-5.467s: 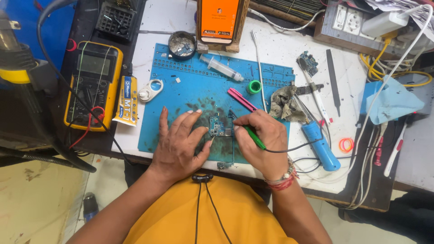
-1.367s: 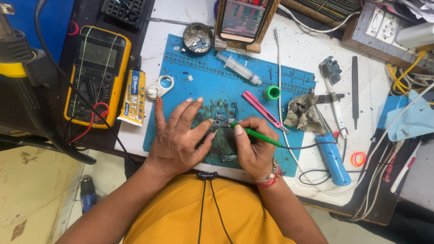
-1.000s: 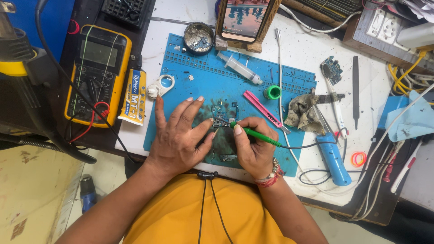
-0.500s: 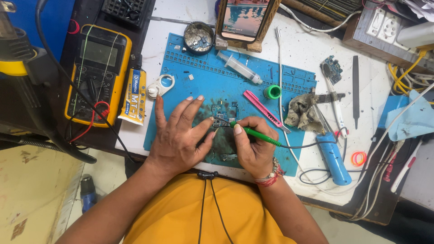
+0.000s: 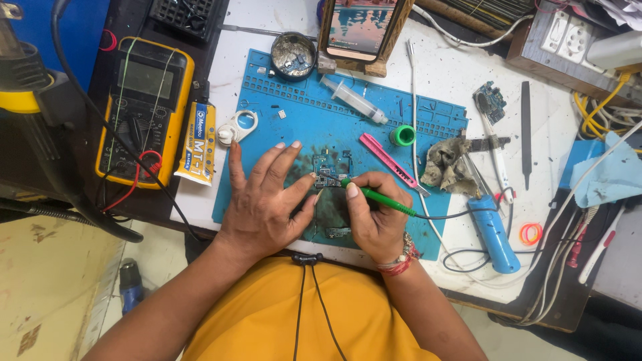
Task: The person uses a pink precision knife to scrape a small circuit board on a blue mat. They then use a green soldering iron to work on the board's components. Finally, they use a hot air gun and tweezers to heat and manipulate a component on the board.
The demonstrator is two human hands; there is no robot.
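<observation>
Left hand [image 5: 264, 200] lies flat and open, pinning the circuit board [image 5: 328, 172] to the blue mat [image 5: 294, 120]; right hand [image 5: 374, 217] pinches the green soldering iron [image 5: 376, 199] — best kept braced, tip touching lightly.

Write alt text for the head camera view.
A person's right hand holds a green-handled corded tool to a small circuit board on a blue work mat, the left hand flat beside it. A yellow multimeter lies left.

Matt blue rubbery work mat [image 5: 294, 127]
</observation>
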